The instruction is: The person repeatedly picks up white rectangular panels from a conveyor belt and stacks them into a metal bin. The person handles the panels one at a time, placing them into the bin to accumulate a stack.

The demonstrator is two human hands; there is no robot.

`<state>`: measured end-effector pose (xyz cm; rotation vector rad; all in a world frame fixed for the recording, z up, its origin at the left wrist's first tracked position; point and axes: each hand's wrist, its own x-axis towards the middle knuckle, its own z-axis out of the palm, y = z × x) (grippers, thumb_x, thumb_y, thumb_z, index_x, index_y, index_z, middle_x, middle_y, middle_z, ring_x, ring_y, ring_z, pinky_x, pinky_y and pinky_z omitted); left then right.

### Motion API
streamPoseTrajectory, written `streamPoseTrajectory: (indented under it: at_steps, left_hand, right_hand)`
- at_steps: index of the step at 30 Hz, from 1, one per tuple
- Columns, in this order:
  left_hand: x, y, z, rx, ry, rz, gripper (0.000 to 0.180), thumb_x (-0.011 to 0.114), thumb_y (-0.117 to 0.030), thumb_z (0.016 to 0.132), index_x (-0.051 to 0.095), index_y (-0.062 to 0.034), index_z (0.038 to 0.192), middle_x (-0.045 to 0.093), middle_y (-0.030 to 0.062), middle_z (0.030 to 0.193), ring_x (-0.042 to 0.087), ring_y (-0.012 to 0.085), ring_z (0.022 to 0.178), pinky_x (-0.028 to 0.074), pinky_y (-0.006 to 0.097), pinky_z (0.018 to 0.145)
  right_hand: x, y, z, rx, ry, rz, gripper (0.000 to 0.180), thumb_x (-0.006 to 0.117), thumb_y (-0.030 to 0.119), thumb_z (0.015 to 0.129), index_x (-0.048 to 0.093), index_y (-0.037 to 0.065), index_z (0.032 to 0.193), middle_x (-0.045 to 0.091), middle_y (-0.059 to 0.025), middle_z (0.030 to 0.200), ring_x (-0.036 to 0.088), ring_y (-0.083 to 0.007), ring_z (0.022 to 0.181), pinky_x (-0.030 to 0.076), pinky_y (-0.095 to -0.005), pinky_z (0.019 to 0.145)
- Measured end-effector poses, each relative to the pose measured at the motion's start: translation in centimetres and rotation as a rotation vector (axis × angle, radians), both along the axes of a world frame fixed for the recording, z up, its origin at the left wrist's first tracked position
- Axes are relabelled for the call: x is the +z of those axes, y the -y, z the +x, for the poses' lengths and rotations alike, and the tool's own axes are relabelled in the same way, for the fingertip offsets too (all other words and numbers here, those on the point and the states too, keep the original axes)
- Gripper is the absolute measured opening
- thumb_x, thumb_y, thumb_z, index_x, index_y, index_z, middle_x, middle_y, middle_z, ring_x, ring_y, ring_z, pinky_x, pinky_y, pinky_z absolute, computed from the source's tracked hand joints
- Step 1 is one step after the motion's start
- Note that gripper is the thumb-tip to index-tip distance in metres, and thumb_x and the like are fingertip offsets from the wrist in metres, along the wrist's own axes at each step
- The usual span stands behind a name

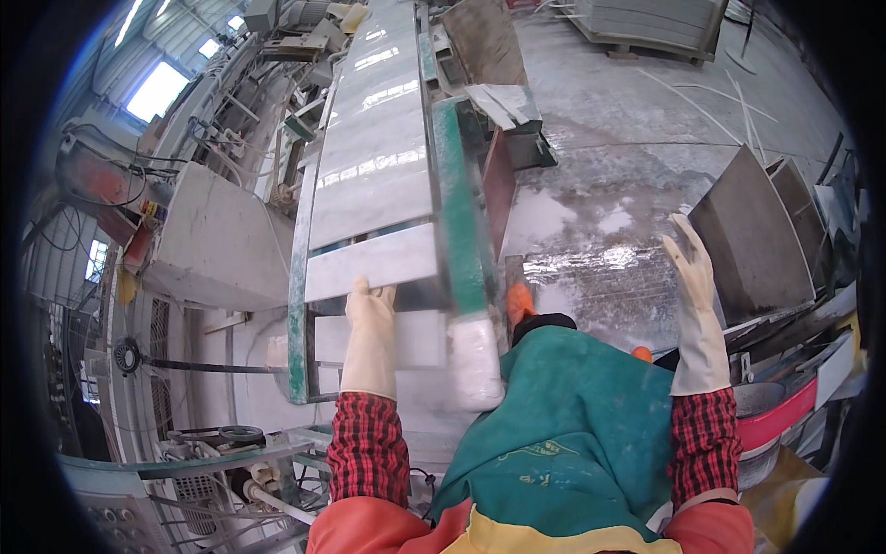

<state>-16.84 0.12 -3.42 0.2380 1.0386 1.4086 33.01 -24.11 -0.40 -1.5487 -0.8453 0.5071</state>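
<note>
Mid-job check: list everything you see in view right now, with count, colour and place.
stone slab: one, pale grey, glossy, lying along the conveyor, top centre
small stone piece: one, grey-white, at the conveyor's near end
conveyor frame: one, green, centre
leaning slabs: several, dark grey, right
wet floor: grey, upper right
tub: one, red, lower right
apron: one, green, bottom centre
left hand: cream glove, touching the small stone piece
right hand: cream glove, raised, open, holding nothing

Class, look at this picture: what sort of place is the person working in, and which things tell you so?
Probably a stone-cutting workshop: polished stone slabs lie on a green-framed machine bed, the concrete floor is wet, and more slabs lean nearby.
</note>
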Motion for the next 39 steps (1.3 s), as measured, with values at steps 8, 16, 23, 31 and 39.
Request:
streamPoseTrajectory:
  at_steps: [8, 16, 23, 31, 39]
  left_hand:
    - [1.0, -2.0, 0.6, -0.017, -0.075, -0.023, 0.038, 0.042, -0.021, 0.109, 0.041, 0.0048, 0.137, 0.054, 0.0215, 0.136, 0.058, 0.0388, 0.125, 0.057, 0.052, 0.101]
    - [0.6, -3.2, 0.9, 0.09, -0.007, -0.155, 0.036, 0.051, -0.019, 0.106, 0.046, 0.0059, 0.131, 0.062, 0.0211, 0.123, 0.066, 0.0377, 0.11, 0.061, 0.052, 0.092]
    - [1.7, -2.9, 1.0, -0.064, -0.129, -0.168, 0.035, 0.047, -0.024, 0.108, 0.049, 0.0028, 0.131, 0.06, 0.0159, 0.13, 0.064, 0.0342, 0.114, 0.062, 0.041, 0.086]
    - [2.5, -3.4, -1.6, -0.443, -0.635, -0.318, 0.051, 0.058, -0.047, 0.101, 0.056, 0.0039, 0.096, 0.053, 0.0073, 0.074, 0.049, 0.016, 0.054, 0.045, 0.028, 0.046]
    - [1.7, -3.5, -6.1, -0.679, -0.73, -0.085, 0.053, 0.057, -0.05, 0.101, 0.053, -0.0035, 0.078, 0.051, 0.0085, 0.059, 0.045, 0.0186, 0.042, 0.032, 0.033, 0.038]
  right_hand:
    - [-0.6, 0.2, 0.5, 0.009, -0.061, 0.01, 0.053, 0.072, 0.017, 0.094, 0.055, 0.001, 0.142, 0.054, -0.0157, 0.146, 0.047, -0.0233, 0.138, 0.036, -0.0344, 0.116]
    - [0.6, 0.1, -0.1, 0.02, -0.084, 0.03, 0.052, 0.071, 0.016, 0.095, 0.054, -0.002, 0.141, 0.055, -0.0158, 0.144, 0.05, -0.0234, 0.136, 0.036, -0.0338, 0.115]
    - [-0.1, 0.1, 0.5, 0.029, -0.053, 0.026, 0.053, 0.073, 0.018, 0.093, 0.056, 0.0, 0.14, 0.055, -0.0158, 0.144, 0.05, -0.0231, 0.136, 0.038, -0.0347, 0.114]
    - [-1.1, 0.8, 1.0, 0.015, -0.03, -0.017, 0.052, 0.073, 0.018, 0.093, 0.057, 0.001, 0.139, 0.056, -0.0166, 0.143, 0.052, -0.0233, 0.134, 0.041, -0.035, 0.112]
    - [3.2, 10.0, 5.6, -0.312, 0.192, -0.056, 0.048, 0.073, 0.022, 0.093, 0.061, 0.002, 0.136, 0.064, -0.014, 0.134, 0.058, -0.0233, 0.127, 0.044, -0.0332, 0.107]
